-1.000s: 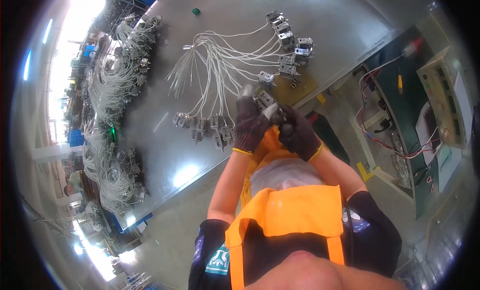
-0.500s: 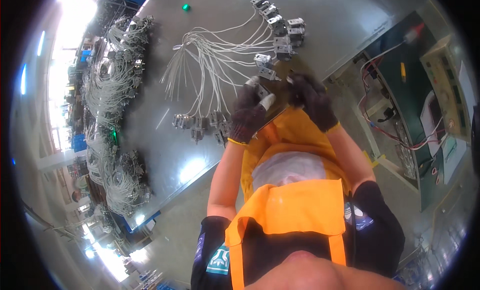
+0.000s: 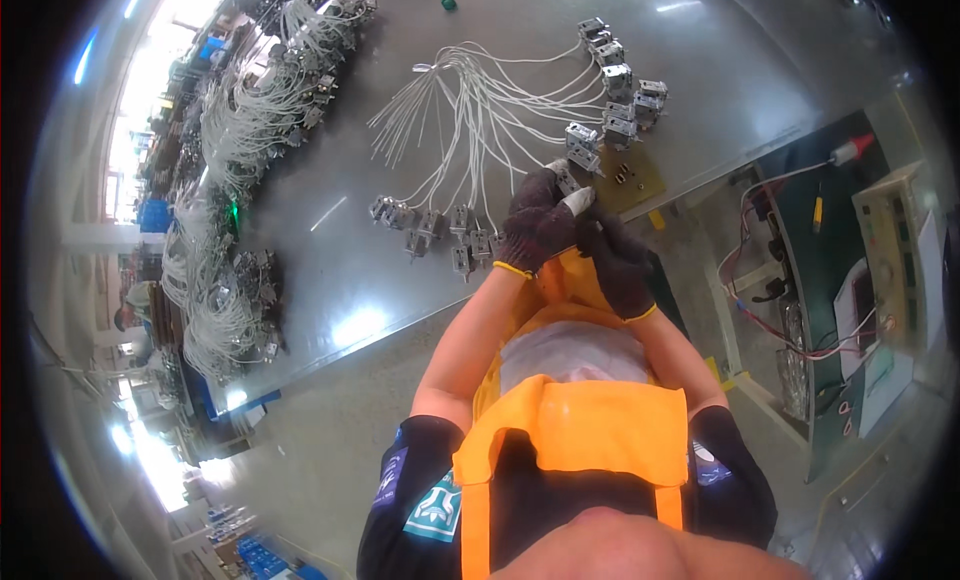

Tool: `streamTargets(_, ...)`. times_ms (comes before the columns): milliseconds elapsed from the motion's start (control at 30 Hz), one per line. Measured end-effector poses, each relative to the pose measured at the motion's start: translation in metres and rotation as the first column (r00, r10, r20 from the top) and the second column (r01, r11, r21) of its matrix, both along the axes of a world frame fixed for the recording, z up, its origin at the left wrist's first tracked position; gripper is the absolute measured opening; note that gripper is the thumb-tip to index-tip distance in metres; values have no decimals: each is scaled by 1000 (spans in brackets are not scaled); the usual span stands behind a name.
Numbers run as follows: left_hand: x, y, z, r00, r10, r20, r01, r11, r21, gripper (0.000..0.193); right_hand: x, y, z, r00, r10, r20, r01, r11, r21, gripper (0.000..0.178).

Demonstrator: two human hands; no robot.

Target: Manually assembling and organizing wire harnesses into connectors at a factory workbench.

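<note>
Both my hands wear dark gloves with yellow cuffs, and pale fingertips show on the left one. My left hand (image 3: 537,220) is closed around a small silver metal block (image 3: 566,183) at the table's near edge. My right hand (image 3: 615,265) is beside it, its fingers bent in against the left thumb; whatever they pinch is hidden. Just beyond lies a brownish plate (image 3: 648,188) with a few tiny dark parts (image 3: 622,174) on it. White cables (image 3: 470,95), gathered at one tie, fan out to several like metal blocks (image 3: 618,82) on the right and more (image 3: 430,223) on the left.
Piles of white-cabled metal parts (image 3: 235,120) line the table's left side. A green round object (image 3: 449,4) lies at the far edge. To the right, a dark green bench (image 3: 822,270) carries a beige instrument box (image 3: 885,250), a yellow-handled tool (image 3: 818,210) and red-and-white leads.
My right hand has come leftward and down, close against my left, uncovering the brown plate and its small parts. The whole view has shifted and turned slightly.
</note>
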State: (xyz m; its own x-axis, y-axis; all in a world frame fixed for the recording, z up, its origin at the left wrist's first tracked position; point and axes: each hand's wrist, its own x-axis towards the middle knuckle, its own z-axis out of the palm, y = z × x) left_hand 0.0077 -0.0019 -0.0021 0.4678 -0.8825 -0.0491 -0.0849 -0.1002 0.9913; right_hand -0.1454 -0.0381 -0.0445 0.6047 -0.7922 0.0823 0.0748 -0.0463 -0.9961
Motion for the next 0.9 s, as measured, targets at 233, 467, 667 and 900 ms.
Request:
streamTargets(233,7,1,-9,997,-18,79,13,998,68,40,1,-27,14,991,-91,-94,-52,378,-924,19)
streamTargets(467,10,2,-25,996,-6,93,2,999,37,44,6,-18,-25,761,68,645,-637,266,723,15)
streamTargets(667,26,37,39,962,-117,246,98,991,88,59,-6,-7,-24,941,-87,326,-288,294,911,18)
streamTargets(900,86,159,103,978,-196,72,187,975,124,91,-34,22,-6,980,158,119,-197,727,658,40)
